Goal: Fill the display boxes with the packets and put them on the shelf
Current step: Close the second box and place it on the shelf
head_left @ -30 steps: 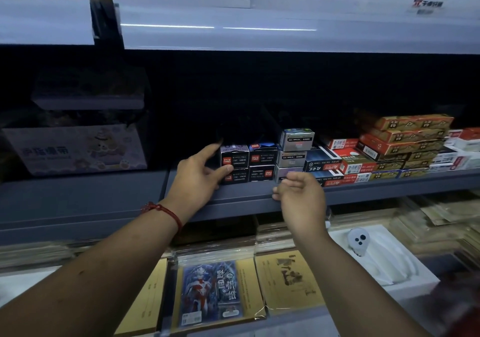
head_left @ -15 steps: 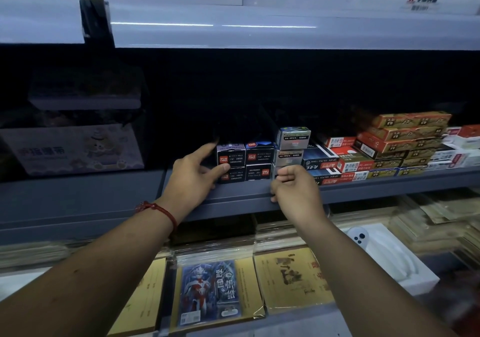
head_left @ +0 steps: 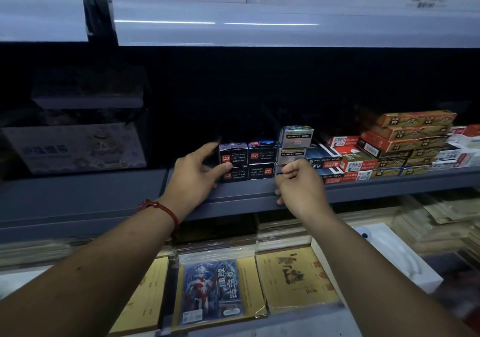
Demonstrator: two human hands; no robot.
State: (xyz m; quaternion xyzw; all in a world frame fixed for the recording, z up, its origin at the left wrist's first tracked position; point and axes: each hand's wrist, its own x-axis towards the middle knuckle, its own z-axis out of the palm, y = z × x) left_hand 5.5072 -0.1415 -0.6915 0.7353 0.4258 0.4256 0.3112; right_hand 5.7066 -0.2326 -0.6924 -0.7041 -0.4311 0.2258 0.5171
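On the grey shelf [head_left: 246, 196], centre of view: four dark boxes [head_left: 261, 154] with red logo tags, stacked two over two, fronts flush and close to the shelf lip. Just right of them, touching, a narrow stack of grey boxes [head_left: 294, 136]; its top one sits slightly askew and stands higher than the dark stack. Left hand [head_left: 194, 178] is at the left end of the dark stack: forefinger straight, laid along the left side of the upper left box; thumb flat against that box's front, near the seam with the box below; the remaining fingers bend down toward the shelf lip. No wrap-around grip; the boxes rest on the shelf. A red bracelet [head_left: 166, 209] sits on that wrist. Right hand [head_left: 301, 183] is a loose fist, knuckles up, directly in front of the lowest grey box and hiding most of it; little finger reaches the shelf lip. Nothing shows inside the fist; the palm faces away. Further right on the same shelf, blue and red boxes [head_left: 355, 160] lie flat, with red-and-gold ones piled higher behind. Far left, behind dark glass, a pale carton [head_left: 75, 149]. On the level below: gold notebooks [head_left: 293, 279], a wrapped paper pack [head_left: 213, 292] with a red-and-silver figure, and a white box [head_left: 389, 253] at right.
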